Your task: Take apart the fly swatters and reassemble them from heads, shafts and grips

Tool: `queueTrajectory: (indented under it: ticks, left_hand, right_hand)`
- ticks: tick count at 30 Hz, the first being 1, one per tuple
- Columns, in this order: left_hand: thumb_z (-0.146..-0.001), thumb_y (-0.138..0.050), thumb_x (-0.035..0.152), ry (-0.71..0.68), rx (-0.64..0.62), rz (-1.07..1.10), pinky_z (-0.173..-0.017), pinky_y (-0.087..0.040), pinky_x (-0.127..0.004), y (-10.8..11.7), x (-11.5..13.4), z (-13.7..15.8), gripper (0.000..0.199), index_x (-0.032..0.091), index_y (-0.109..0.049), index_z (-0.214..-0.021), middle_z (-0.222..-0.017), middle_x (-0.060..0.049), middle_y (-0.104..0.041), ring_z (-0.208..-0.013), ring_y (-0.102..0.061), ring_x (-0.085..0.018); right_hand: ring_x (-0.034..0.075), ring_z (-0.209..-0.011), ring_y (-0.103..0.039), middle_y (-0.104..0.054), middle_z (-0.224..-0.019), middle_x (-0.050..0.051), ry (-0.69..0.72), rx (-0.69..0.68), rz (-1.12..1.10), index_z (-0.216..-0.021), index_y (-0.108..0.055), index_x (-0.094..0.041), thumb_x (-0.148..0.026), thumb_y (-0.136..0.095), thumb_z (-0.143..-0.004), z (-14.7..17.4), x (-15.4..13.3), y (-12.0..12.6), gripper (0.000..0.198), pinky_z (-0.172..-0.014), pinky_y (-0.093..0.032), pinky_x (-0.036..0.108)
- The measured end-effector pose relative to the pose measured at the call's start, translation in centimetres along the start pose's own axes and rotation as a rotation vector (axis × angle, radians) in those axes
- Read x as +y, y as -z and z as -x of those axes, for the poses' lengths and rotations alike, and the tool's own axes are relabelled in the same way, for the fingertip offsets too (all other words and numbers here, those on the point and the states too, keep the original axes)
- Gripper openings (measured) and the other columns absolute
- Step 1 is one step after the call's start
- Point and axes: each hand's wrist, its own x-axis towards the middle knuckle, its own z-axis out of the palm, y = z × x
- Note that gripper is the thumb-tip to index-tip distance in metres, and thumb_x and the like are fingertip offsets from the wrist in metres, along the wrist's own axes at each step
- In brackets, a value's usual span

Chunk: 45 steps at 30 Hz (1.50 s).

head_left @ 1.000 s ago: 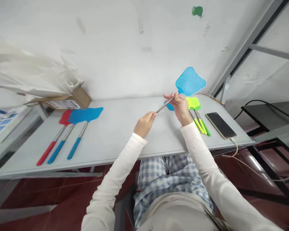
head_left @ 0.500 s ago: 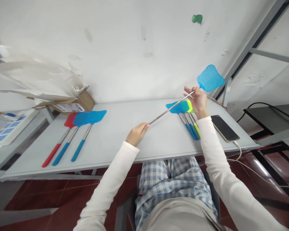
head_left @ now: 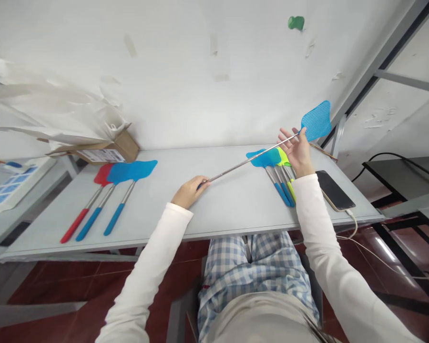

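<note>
A blue fly swatter [head_left: 316, 121] with a long, extended metal rod is held slanting above the table. My left hand [head_left: 188, 191] is closed around its handle end, with a bit of dark grip showing by the fingers. At the other end, my right hand [head_left: 297, 153] has its thumb against the neck below the blue mesh head, and its other fingers are spread behind the rod. Beneath the rod, near my right wrist, lies a group of swatters with blue grips [head_left: 283, 191] and a yellow-green swatter [head_left: 283, 157].
On the left of the grey table [head_left: 178, 164] lie a red swatter [head_left: 74, 225] and two blue swatters [head_left: 114, 219]. An opened cardboard box [head_left: 123, 145] stands behind them. A phone [head_left: 334, 190] with a cable lies at the right. The wall rises behind the table.
My left hand has moved left along with the handle, and the exposed rod looks longer. The swatter head has turned and shifted slightly right; my right hand's fingers have spread more.
</note>
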Motion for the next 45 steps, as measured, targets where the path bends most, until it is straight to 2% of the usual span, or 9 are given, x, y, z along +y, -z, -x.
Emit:
queueTrajectory:
  ticks: [6, 13, 17, 25, 29, 33, 38, 41, 45]
  left_hand:
    - [-0.095, -0.047, 0.042, 0.073, -0.038, 0.086, -0.089, -0.052, -0.034, 0.1, 0.2, 0.8, 0.041, 0.017, -0.059, -0.124, -0.099, -0.007, -0.068, -0.091, -0.065, -0.018]
    - [-0.094, -0.047, 0.04, 0.033, 0.0, 0.075, -0.09, -0.053, -0.035, 0.3, -0.3, 0.5, 0.035, 0.019, -0.063, -0.117, -0.107, -0.009, -0.071, -0.098, -0.066, -0.021]
    - [-0.095, -0.045, 0.044, -0.011, 0.028, 0.045, -0.09, -0.054, -0.034, 0.7, -0.2, 0.5, 0.036, 0.019, -0.067, -0.111, -0.107, -0.009, -0.073, -0.096, -0.068, -0.021]
    - [-0.097, -0.042, 0.044, -0.036, 0.143, -0.116, -0.073, -0.054, -0.03, 0.7, 0.9, 1.5, 0.039, 0.023, -0.072, -0.11, -0.101, -0.007, -0.076, -0.088, -0.071, -0.02]
    - [-0.098, -0.041, 0.045, -0.057, 0.13, -0.085, -0.073, -0.054, -0.031, 0.5, 0.2, 1.6, 0.041, 0.021, -0.073, -0.109, -0.096, -0.008, -0.075, -0.083, -0.07, -0.02]
    - [-0.097, -0.043, 0.046, -0.047, 0.123, -0.055, -0.075, -0.055, -0.032, 0.2, -0.7, 1.9, 0.041, 0.022, -0.073, -0.107, -0.098, -0.008, -0.075, -0.084, -0.07, -0.02]
    - [-0.097, -0.041, 0.046, -0.038, 0.121, -0.1, -0.072, -0.054, -0.03, 0.3, -1.0, 2.0, 0.043, 0.022, -0.074, -0.11, -0.092, -0.008, -0.075, -0.078, -0.069, -0.019]
    - [-0.098, -0.041, 0.044, -0.032, 0.138, -0.139, -0.068, -0.052, -0.029, 0.1, -0.2, 1.3, 0.041, 0.022, -0.074, -0.11, -0.086, -0.007, -0.073, -0.071, -0.066, -0.018]
    - [-0.098, -0.043, 0.04, -0.073, 0.185, -0.082, -0.074, -0.052, -0.03, -1.9, 3.0, -0.8, 0.038, 0.021, -0.073, -0.112, -0.09, -0.008, -0.073, -0.08, -0.067, -0.018]
  right_hand:
    - [0.02, -0.106, -0.069, -0.072, -0.109, 0.006, 0.1, 0.023, 0.081, -0.098, -0.058, -0.023, -0.06, -0.057, -0.088, 0.1, -0.5, 0.2, 0.038, -0.091, -0.059, 0.04]
    - [0.016, -0.089, -0.073, -0.074, -0.094, 0.004, 0.116, 0.073, 0.057, -0.086, -0.057, -0.022, -0.058, -0.062, -0.086, 0.5, 0.7, 0.1, 0.036, -0.084, -0.062, 0.034]
    - [0.016, -0.089, -0.073, -0.074, -0.092, 0.003, 0.094, 0.079, 0.048, -0.086, -0.058, -0.022, -0.057, -0.061, -0.087, 0.8, 0.4, 0.4, 0.035, -0.085, -0.062, 0.034]
    - [0.014, -0.078, -0.073, -0.069, -0.074, -0.002, 0.12, 0.107, 0.051, -0.079, -0.059, -0.021, -0.048, -0.065, -0.088, -0.1, -0.3, 1.0, 0.029, -0.087, -0.061, 0.035]
    - [0.014, -0.075, -0.073, -0.068, -0.07, -0.002, 0.054, 0.088, 0.056, -0.081, -0.059, -0.021, -0.048, -0.065, -0.088, -0.4, 0.0, 1.3, 0.029, -0.087, -0.062, 0.036]
    - [0.017, -0.086, -0.074, -0.073, -0.083, 0.004, -0.087, 0.025, 0.05, -0.084, -0.061, -0.019, -0.05, -0.06, -0.09, -0.7, 0.3, 2.1, 0.032, -0.088, -0.061, 0.035]
    - [0.013, -0.08, -0.073, -0.073, -0.079, 0.003, 0.022, 0.219, 0.01, -0.08, -0.059, -0.019, -0.027, -0.055, -0.094, -1.5, 0.3, 2.7, 0.017, -0.09, -0.058, 0.029]
    - [0.014, -0.081, -0.074, -0.075, -0.082, 0.0, 0.081, 0.253, 0.062, -0.086, -0.059, -0.021, -0.029, -0.058, -0.091, -0.9, 0.8, 1.9, 0.01, -0.086, -0.059, 0.031]
    - [0.018, -0.093, -0.074, -0.077, -0.094, 0.001, 0.058, 0.103, 0.133, -0.091, -0.06, -0.023, -0.051, -0.068, -0.081, 3.4, 3.3, -2.3, 0.03, -0.082, -0.058, 0.033]
